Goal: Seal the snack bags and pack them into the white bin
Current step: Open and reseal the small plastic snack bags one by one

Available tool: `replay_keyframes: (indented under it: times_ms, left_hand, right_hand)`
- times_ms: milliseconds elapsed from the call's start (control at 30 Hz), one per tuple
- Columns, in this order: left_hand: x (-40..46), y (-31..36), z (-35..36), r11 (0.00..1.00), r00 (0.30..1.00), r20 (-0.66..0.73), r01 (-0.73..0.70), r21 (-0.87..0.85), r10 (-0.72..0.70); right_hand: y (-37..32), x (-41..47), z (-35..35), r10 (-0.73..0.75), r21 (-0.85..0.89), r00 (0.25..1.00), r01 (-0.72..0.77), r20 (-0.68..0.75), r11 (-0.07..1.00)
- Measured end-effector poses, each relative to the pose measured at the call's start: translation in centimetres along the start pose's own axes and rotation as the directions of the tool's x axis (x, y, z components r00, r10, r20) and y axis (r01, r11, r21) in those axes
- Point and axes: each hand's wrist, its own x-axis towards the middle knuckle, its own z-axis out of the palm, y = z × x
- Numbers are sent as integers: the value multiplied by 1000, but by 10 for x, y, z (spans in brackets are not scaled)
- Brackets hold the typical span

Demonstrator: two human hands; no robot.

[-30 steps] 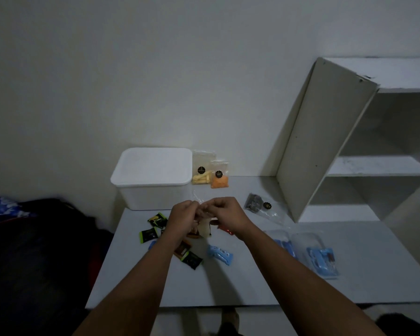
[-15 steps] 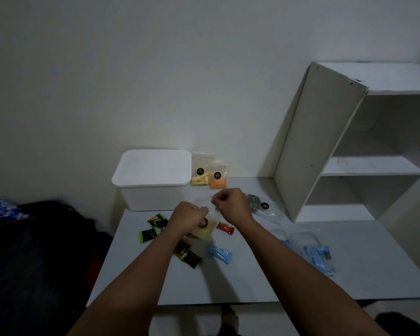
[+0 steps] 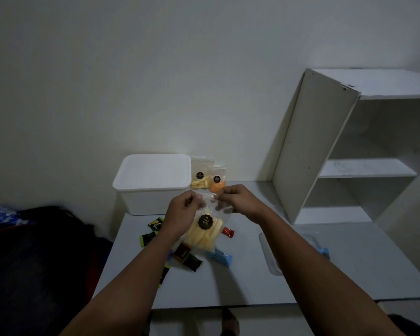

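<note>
From the head camera, I see my left hand [image 3: 183,212] and right hand [image 3: 238,202] each pinching a top corner of a clear snack bag [image 3: 204,232] of pale yellow sticks, held up above the table [image 3: 247,282] near its far left corner. The white bin [image 3: 153,183], lid on, sits at that corner. Two more bags [image 3: 207,177] lean on the wall beside it. Small wrapped snacks [image 3: 180,251] lie under the held bag.

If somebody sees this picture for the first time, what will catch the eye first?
First, the clear snack bag of pale yellow sticks, held up at centre, its top pinched by the left hand and right hand. Behind it stands the lidded white bin; small wrapped snacks lie scattered on the table below.
</note>
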Motion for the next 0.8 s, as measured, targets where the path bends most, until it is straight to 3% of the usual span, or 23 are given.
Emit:
replay_keyframes:
  times_ms: [200, 333, 800]
  left_hand:
    - [0, 1, 2, 987, 996, -33, 75, -140, -81]
    - [-1, 8, -1, 955, 990, 13, 136, -263, -137]
    - [-3, 15, 1, 970, 996, 58, 85, -229, -73]
  right_hand:
    - [1, -3, 5, -117, -22, 992, 116, -42, 993]
    - [2, -1, 7, -116, 21, 992, 117, -40, 993]
    - [2, 0, 14, -106, 123, 994, 107, -12, 987]
